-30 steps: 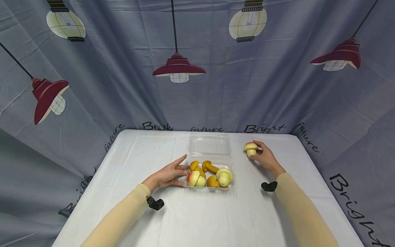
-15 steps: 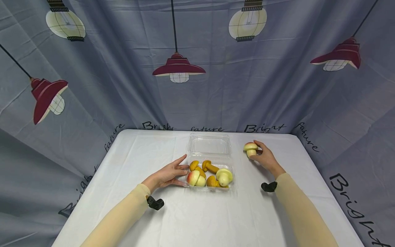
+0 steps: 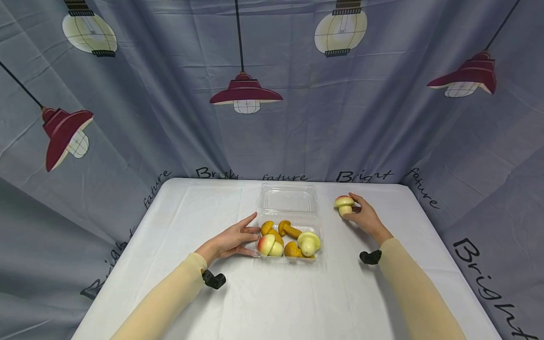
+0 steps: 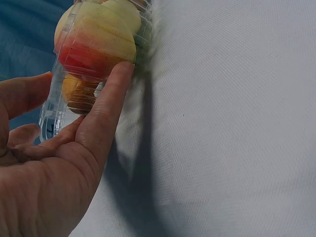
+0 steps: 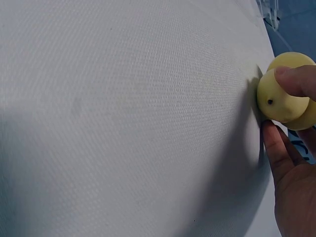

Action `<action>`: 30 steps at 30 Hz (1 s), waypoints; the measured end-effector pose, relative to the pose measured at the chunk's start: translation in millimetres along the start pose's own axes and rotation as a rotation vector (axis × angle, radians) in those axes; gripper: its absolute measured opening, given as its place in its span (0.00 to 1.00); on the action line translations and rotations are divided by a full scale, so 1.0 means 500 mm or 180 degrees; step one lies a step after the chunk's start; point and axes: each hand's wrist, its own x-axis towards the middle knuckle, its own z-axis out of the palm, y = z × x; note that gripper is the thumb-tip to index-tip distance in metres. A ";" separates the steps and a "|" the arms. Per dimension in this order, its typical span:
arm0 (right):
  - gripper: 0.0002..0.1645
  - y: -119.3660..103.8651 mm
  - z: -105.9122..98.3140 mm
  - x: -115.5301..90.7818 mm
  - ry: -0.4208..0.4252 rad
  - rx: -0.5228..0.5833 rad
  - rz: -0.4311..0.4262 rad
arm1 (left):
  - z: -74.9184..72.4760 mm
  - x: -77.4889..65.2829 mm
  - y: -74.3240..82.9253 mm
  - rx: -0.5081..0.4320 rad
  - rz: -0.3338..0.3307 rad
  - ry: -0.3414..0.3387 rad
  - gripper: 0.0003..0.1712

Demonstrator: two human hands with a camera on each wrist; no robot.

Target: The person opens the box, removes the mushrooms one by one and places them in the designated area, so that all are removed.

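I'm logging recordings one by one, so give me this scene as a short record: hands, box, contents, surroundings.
Left hand: touches the box at its side
Right hand: holds a mushroom, stem down
Box: clear, lid open
Contents: brown mushrooms, two pale mushrooms
Table: white
Backdrop: blue-grey, printed with lamps

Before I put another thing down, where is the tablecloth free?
The tablecloth is bare between the sleeves, in front of the clear clamshell container, and left of the left hand. Crowded: inside the container's near half, among the mushrooms.
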 end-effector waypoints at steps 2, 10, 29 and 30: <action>0.54 -0.001 0.000 -0.001 -0.0001 -0.0008 0.0022 | 0.000 0.000 0.000 -0.0004 -0.0001 -0.0003 0.51; 0.56 -0.012 -0.002 -0.007 -0.0022 -0.0042 0.0027 | 0.000 -0.001 0.002 -0.0032 -0.0001 -0.0011 0.51; 0.59 -0.019 -0.028 -0.033 0.0034 -0.0012 0.0207 | 0.001 -0.002 0.004 0.0002 0.0009 -0.0039 0.51; 0.58 -0.019 -0.029 -0.035 0.0053 -0.0025 0.0188 | 0.001 -0.002 0.005 0.0009 0.0010 -0.0044 0.50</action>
